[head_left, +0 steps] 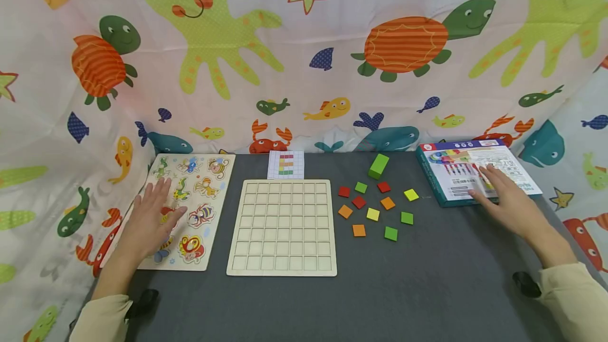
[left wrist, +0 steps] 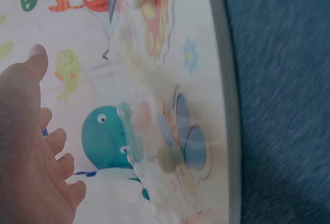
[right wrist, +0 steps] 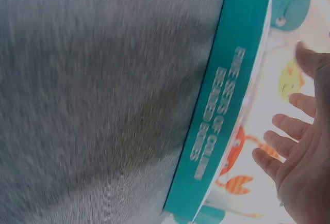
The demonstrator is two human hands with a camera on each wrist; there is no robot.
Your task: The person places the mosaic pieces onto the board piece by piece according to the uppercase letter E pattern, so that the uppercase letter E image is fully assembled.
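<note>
My left hand (head_left: 151, 220) is over the animal puzzle board (head_left: 216, 173), fingers spread and holding nothing; whether it touches the board I cannot tell. In the left wrist view the hand (left wrist: 36, 146) shows beside the puzzle board (left wrist: 211, 105). On the right, my right hand (head_left: 515, 207) is over the teal-sided box (head_left: 456, 186) with its fingers extended and nothing held. The right wrist view has the hand (right wrist: 304, 146) beside the box (right wrist: 216, 105). Between the hands lie a wooden grid board (head_left: 280, 234) with bare squares and scattered red, orange, yellow and green tiles (head_left: 372, 215).
Behind the grid board lies a paper card (head_left: 285, 164) with a coloured pattern. A green block (head_left: 378, 166) is at the back, beyond the tiles. A curtain printed with sea animals (head_left: 304, 88) borders the dark table (head_left: 380, 294) at the back and sides.
</note>
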